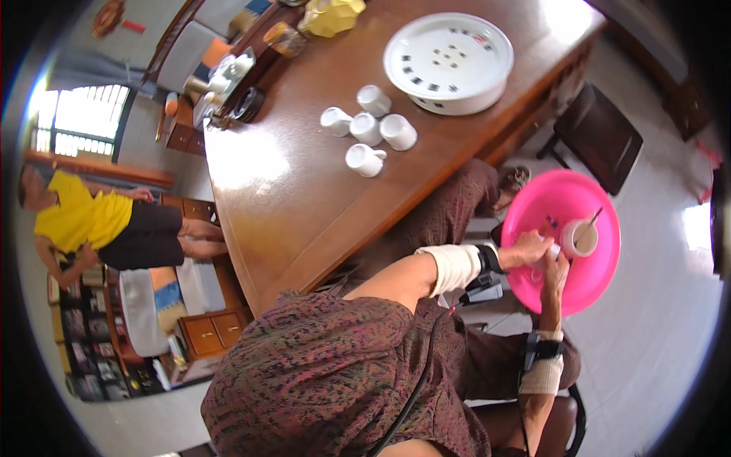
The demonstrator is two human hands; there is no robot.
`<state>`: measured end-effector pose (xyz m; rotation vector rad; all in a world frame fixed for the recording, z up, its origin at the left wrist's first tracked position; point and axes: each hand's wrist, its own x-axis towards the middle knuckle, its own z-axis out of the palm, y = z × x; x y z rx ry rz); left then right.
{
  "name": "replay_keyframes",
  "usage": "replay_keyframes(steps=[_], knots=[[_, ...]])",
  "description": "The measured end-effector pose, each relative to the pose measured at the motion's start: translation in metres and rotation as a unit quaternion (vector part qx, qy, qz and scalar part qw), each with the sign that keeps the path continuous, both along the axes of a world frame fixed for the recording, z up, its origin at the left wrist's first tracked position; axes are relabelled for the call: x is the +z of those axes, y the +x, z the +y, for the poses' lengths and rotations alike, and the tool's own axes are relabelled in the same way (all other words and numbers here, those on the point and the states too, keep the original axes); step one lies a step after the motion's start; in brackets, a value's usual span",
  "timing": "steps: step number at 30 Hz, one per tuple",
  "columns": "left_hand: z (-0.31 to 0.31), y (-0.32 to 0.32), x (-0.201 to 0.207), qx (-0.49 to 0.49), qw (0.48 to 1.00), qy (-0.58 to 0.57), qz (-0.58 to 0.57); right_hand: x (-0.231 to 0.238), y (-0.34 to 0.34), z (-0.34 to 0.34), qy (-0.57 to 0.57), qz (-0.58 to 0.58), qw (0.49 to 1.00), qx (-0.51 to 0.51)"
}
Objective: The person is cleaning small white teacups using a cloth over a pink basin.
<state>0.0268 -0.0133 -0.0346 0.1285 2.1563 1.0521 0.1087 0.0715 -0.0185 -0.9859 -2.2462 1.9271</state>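
Note:
Over a pink basin (pixel 601 286), my two hands meet around a small white cup (pixel 554 249), mostly covered by fingers. My left hand (pixel 531 248) reaches in from the left, its fingers closed on the cup. From below comes my right hand (pixel 557 273), also closed around it. Inside the basin, just right of my hands, stands a larger white mug (pixel 582 240) with a thin dark handle leaning out of it. A few small dark marks or bits lie on the basin floor beside my fingers.
On the wooden table (pixel 304 198) stand several white cups (pixel 366 128) and a round white tray (pixel 449 57) with dark markings. A dark stool (pixel 601 137) is beyond the basin. Someone in a yellow shirt (pixel 87 213) is at the far left, near cushioned seats.

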Motion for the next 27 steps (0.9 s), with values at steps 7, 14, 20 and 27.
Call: replay_keyframes(steps=[7,14,20,27], knots=[[-0.019,-0.015,0.021,-0.137,0.953,0.074,0.26,-0.011,-0.007,-0.01,0.242,0.068,0.961,0.115],[-0.029,-0.003,0.066,-0.105,0.96,0.141,0.217,-0.003,-0.001,-0.009,0.238,0.024,0.954,0.179],[-0.034,0.001,0.066,-0.121,0.956,0.148,0.221,0.005,0.002,-0.014,0.263,0.053,0.945,0.185],[-0.041,-0.01,0.06,-0.181,0.946,0.138,0.229,-0.01,0.035,-0.004,0.439,0.284,0.844,0.118]])
